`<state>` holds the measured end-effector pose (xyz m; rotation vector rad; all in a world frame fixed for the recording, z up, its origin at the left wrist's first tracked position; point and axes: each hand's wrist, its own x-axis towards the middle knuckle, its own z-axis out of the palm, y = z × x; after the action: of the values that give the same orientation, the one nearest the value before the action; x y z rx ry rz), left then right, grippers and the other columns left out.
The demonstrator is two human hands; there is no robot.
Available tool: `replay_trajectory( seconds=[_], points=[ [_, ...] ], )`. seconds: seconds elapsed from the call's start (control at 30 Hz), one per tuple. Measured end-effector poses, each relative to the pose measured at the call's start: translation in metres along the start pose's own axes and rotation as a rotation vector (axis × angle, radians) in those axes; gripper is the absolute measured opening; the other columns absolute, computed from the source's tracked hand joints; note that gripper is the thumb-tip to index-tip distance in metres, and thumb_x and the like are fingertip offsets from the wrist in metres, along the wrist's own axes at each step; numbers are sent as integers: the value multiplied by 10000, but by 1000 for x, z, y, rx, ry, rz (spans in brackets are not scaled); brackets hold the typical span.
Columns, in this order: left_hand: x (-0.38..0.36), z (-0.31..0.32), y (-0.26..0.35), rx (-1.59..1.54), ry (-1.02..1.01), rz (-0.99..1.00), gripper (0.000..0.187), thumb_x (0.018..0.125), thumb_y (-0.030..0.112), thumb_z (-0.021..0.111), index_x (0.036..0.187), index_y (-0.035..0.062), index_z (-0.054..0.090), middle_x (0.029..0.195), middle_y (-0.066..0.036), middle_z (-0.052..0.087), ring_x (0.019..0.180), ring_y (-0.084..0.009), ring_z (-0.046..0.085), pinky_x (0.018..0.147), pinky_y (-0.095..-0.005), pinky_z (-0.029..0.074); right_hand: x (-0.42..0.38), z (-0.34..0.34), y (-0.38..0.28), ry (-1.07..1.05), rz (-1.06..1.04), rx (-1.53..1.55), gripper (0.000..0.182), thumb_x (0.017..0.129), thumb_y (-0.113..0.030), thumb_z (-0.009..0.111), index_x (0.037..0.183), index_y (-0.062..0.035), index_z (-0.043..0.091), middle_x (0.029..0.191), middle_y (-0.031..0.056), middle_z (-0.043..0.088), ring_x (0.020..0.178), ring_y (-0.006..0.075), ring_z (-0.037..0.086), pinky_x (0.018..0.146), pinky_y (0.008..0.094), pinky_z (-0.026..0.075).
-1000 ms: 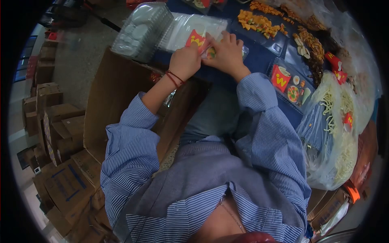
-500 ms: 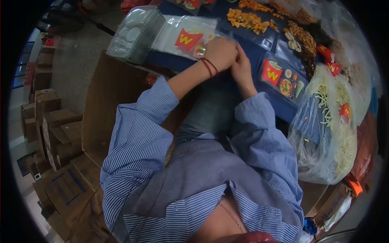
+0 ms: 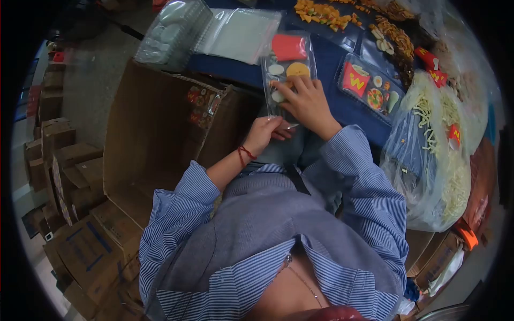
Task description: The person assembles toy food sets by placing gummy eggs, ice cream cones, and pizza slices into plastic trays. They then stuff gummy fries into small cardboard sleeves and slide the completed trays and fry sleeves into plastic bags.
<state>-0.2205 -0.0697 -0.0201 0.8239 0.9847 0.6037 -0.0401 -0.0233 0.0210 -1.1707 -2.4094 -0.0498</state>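
A clear plastic packet (image 3: 276, 70) lies lengthwise in front of me, over the table's edge. Inside it show a plain red piece (image 3: 289, 47), a yellow-orange round piece (image 3: 298, 69) and white ovals. My left hand (image 3: 263, 134), with a red string bracelet, pinches the packet's near end. Across the packet's lower part lies my right hand (image 3: 309, 102), its fingers bent onto the plastic and gripping it; they cover some of the contents. To the right on the blue table rests another packet (image 3: 369, 88) in a clear tray, with a red fries box and small food pieces.
Clear trays (image 3: 172, 35) and a stack of plastic bags (image 3: 241, 35) are at the table's left. Orange pieces (image 3: 326, 16) lie at the back. A bag of pale fries-like pieces (image 3: 428, 150) hangs at right. An open cardboard box (image 3: 155, 123) stands left, packets inside.
Both hands have come toward me from the bag stack, bringing the packet along. It now shows its plain side instead of the yellow-marked fries box. My left hand moved to its near end.
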Motion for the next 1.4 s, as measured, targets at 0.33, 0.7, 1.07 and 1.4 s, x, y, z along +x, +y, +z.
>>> replay_trajectory(
  seconds=[0.33,0.7,1.07,1.4],
  points=[
    [7,-49,17,93,31,11,287,988,232,513,1022,15,698,949,-54,689,874,-117,635,772,-247,486,-13,4,-27,-63,22,310,215,753,-180,739,936,-119,642,930,38,584,959,236,554,796,363,401],
    [6,-48,20,-20,164,-32,207,942,191,563,954,34,697,910,-27,685,831,-87,605,732,-231,450,-16,12,-32,220,150,528,157,785,-89,698,858,-63,562,933,89,566,947,256,540,843,369,394],
    [-2,-30,28,43,236,-5,230,930,226,608,866,36,722,810,-3,667,736,-76,560,665,-231,429,-13,7,-41,48,168,378,180,790,-173,725,890,-103,592,978,50,568,999,249,525,873,388,353],
    [4,-34,21,191,202,116,205,946,205,566,906,54,697,919,-18,698,835,-79,601,724,-226,429,-57,-31,-17,531,668,1257,156,994,-196,543,952,-46,545,997,105,636,969,184,601,945,350,449]
  ],
)
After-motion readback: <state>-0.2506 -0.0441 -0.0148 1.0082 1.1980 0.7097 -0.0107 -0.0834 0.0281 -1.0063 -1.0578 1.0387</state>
